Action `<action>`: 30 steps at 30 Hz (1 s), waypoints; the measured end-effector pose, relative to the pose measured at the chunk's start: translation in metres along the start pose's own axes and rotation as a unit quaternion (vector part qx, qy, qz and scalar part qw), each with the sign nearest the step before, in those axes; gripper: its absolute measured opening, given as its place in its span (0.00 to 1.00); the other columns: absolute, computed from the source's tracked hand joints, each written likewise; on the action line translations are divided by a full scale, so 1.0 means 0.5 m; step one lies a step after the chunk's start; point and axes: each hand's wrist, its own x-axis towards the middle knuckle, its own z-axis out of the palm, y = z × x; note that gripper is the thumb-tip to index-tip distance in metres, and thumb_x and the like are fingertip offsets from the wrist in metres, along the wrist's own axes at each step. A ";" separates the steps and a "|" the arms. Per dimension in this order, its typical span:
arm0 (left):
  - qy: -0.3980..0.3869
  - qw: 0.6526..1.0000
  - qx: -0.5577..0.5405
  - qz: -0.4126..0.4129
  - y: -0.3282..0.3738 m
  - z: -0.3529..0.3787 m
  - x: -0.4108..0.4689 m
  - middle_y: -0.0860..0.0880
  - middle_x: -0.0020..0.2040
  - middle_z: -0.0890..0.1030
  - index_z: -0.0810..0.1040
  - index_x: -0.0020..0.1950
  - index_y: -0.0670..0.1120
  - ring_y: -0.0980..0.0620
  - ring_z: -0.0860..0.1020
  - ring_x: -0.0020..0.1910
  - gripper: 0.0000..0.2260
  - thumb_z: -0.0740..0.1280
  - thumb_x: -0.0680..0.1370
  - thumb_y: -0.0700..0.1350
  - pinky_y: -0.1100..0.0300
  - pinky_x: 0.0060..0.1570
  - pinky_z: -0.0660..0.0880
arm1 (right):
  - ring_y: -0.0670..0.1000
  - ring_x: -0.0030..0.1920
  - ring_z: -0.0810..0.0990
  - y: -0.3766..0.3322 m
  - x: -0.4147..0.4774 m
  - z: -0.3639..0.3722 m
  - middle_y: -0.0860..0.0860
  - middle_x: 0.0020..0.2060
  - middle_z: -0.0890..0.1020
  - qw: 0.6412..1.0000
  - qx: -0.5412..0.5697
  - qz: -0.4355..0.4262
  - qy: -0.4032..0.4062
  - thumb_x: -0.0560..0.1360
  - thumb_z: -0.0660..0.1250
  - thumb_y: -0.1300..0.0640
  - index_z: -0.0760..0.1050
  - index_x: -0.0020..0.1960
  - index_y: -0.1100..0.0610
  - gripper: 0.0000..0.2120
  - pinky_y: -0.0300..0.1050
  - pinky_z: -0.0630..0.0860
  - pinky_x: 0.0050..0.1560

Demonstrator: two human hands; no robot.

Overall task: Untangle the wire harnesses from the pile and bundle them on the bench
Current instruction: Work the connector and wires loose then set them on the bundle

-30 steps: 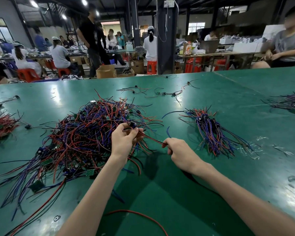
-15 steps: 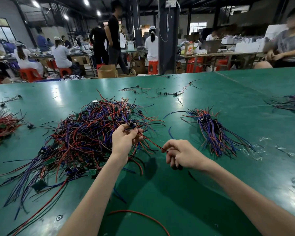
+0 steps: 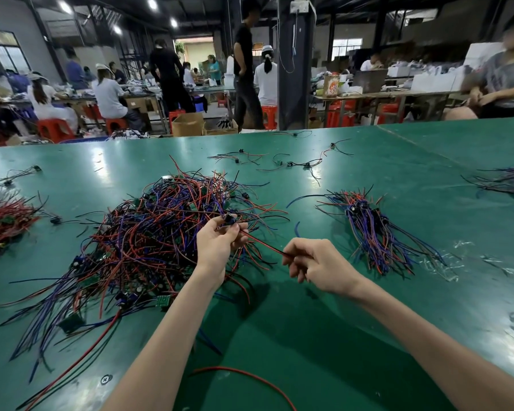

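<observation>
A big tangled pile of red, blue and black wire harnesses lies on the green bench, left of centre. My left hand is raised over the pile's right edge and pinches the black connector end of one harness. Its red and black wires stretch tight to my right hand, which pinches them near their free end. To the right lies a sorted bundle of harnesses, fanned toward me.
A red wire heap sits at the left edge and another bundle at the far right. Loose harnesses lie scattered at the back. A single red wire curves near me. Several people work at benches behind.
My right hand has slid a little to the right and up along the red and black wires, drawing them straight. My left hand holds the connector in about the same place.
</observation>
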 end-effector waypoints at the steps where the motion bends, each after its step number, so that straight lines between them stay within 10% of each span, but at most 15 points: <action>1: -0.001 1.000 -0.002 -0.001 -0.002 0.001 0.001 0.43 0.42 0.83 0.74 0.52 0.38 0.55 0.82 0.34 0.05 0.62 0.78 0.31 0.66 0.34 0.78 | 0.40 0.28 0.75 -0.005 -0.001 0.001 0.44 0.28 0.78 1.000 0.016 -0.012 -0.004 0.72 0.50 0.80 0.74 0.40 0.59 0.21 0.33 0.71 0.30; 13: -0.009 1.000 -0.010 -0.019 -0.012 -0.004 0.002 0.43 0.40 0.84 0.74 0.54 0.38 0.54 0.81 0.34 0.06 0.64 0.78 0.31 0.66 0.34 0.78 | 0.45 0.27 0.76 -0.026 0.008 0.017 0.49 0.28 0.79 0.996 0.069 -0.042 -0.027 0.62 0.46 0.81 0.76 0.36 0.55 0.28 0.38 0.71 0.29; 30: -0.018 0.996 -0.079 -0.039 0.020 -0.008 0.000 0.43 0.42 0.84 0.74 0.53 0.39 0.56 0.79 0.32 0.05 0.64 0.78 0.33 0.65 0.32 0.77 | 0.46 0.19 0.67 0.016 0.041 0.014 0.54 0.25 0.78 0.987 0.021 0.159 0.026 0.69 0.55 0.70 0.78 0.38 0.60 0.14 0.34 0.65 0.21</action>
